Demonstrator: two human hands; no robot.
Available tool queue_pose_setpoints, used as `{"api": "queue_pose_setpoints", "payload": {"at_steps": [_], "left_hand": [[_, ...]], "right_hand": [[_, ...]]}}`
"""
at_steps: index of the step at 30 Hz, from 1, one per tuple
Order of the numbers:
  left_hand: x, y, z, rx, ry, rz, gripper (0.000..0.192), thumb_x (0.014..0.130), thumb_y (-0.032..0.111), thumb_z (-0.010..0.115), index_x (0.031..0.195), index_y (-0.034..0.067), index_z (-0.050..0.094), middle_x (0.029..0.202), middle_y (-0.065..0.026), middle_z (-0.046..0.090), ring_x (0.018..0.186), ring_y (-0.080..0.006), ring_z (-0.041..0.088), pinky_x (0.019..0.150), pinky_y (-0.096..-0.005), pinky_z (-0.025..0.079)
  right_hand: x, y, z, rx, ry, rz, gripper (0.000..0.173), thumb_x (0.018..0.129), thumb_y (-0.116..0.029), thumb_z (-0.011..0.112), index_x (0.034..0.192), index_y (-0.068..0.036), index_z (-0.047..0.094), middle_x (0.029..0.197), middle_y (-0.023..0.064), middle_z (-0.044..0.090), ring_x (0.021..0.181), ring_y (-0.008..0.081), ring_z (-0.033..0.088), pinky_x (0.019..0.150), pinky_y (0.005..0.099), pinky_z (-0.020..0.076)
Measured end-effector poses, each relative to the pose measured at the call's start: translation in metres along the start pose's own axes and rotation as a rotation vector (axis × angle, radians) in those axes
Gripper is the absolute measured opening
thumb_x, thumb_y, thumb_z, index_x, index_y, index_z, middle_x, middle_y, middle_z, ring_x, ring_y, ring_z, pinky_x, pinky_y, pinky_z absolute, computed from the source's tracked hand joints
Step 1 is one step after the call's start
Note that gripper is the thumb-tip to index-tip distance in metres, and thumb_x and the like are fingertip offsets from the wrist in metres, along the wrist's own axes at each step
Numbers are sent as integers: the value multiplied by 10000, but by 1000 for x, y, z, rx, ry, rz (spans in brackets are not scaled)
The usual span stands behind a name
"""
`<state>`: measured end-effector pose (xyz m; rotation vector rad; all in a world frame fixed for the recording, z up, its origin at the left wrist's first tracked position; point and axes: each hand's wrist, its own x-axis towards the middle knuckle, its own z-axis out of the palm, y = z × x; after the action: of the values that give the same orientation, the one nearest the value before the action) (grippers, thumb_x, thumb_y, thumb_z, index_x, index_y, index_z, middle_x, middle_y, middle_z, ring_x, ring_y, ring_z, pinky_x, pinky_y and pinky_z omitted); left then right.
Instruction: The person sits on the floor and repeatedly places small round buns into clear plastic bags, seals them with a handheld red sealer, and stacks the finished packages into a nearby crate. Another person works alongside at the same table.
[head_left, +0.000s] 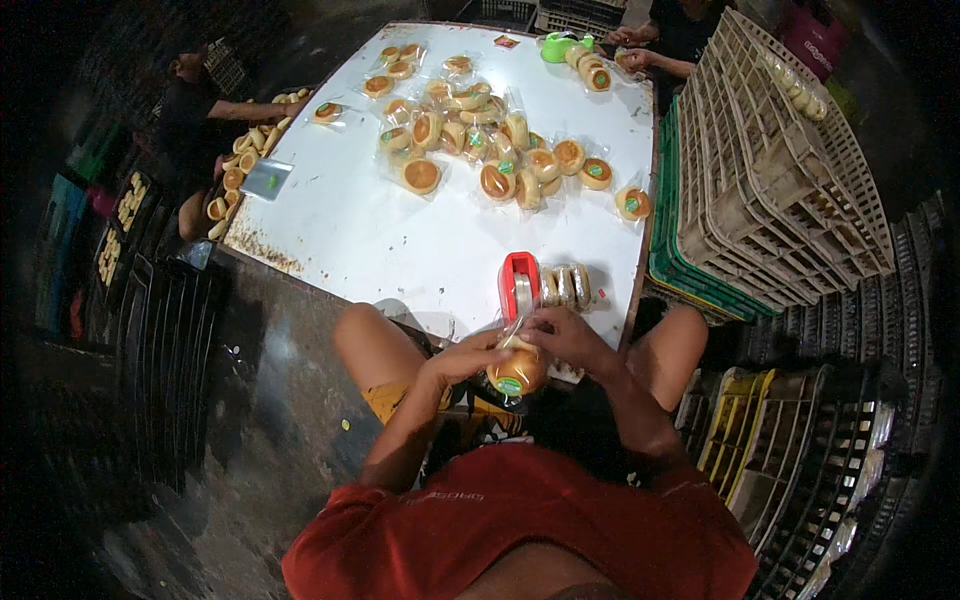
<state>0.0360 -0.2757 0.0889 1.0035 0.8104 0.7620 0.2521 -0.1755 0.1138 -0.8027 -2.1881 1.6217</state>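
Note:
A round golden bun (519, 370) in a clear plastic bag, with a green label on its side, hangs over the table's near edge. My left hand (469, 355) supports it from the left, fingers along the bag. My right hand (570, 337) pinches the gathered top of the same bag. Just beyond my fingers stands a red tape dispenser (519, 279) with a roll of clear tape. Right of the dispenser, a row of wrapped buns (566, 283) stands on edge, its near part hidden by my right hand.
Many bagged buns (474, 142) lie across the white table (360, 225). A co-worker's hands (636, 58) work near a green tape dispenser (559, 46). Another person's arm (251, 111) reaches over unwrapped buns (234, 178). Stacked crates (765, 172) rise beside the right edge.

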Motion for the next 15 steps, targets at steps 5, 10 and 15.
{"api": "queue_pose_setpoints", "payload": {"at_steps": [5,10,15], "left_hand": [[-17,-21,-15,-532,-210,-20,894,938,713,316,1423,-32,411,1404,-166,514,1256,-251,530,1064,-393,430],[-19,-14,-21,-98,-155,-139,625,944,374,622,1399,-17,449,1304,-125,583,1138,-189,588,959,-325,490],[-35,2,-14,174,19,-97,497,824,222,780,1233,-13,623,1181,-109,654,1090,-179,602,947,-294,476]], "right_hand": [[-3,-24,13,189,195,-49,255,937,-224,626,835,7,662,768,77,652,719,177,633,705,314,506],[2,-48,24,-203,-43,-111,259,861,-237,674,940,9,701,771,172,672,699,300,662,648,451,492],[4,-44,-6,-101,-347,128,337,887,-185,662,1190,-39,645,750,79,662,698,170,621,711,320,502]]}}
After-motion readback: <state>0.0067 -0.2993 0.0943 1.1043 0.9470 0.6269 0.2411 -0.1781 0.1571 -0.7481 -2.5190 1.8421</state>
